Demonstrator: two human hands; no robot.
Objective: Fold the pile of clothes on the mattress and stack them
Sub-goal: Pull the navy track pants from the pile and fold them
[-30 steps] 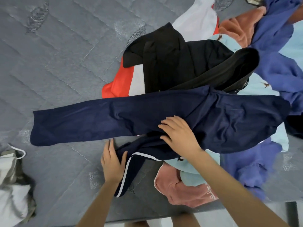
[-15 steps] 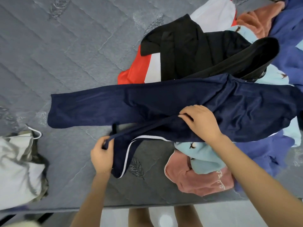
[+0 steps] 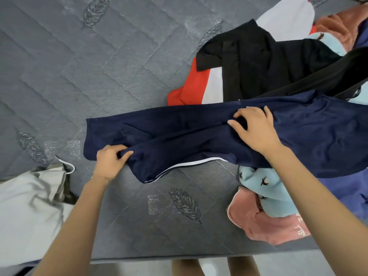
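Note:
Navy trousers (image 3: pixel 179 132) with a white side stripe lie stretched across the grey quilted mattress (image 3: pixel 79 56), legs pointing left. My left hand (image 3: pixel 109 160) grips the near leg's cloth close to its hem, lifted over the far leg. My right hand (image 3: pixel 254 128) pinches the fabric around the middle of the trousers. The waist end runs onto the pile of clothes (image 3: pixel 278 56) at the right: a black garment, a red and white piece, light blue, pink and purple items.
A pale grey and white garment (image 3: pixel 25 206) lies at the near left. A pink garment (image 3: pixel 264 226) and a light blue one (image 3: pixel 268 188) sit at the near right by the mattress's front edge (image 3: pixel 159 257). Bare feet show on the floor below.
My left hand has taken the near trouser leg and carried it up and left over the far leg. My right hand went from resting flat to pinching the cloth. The view shifted right.

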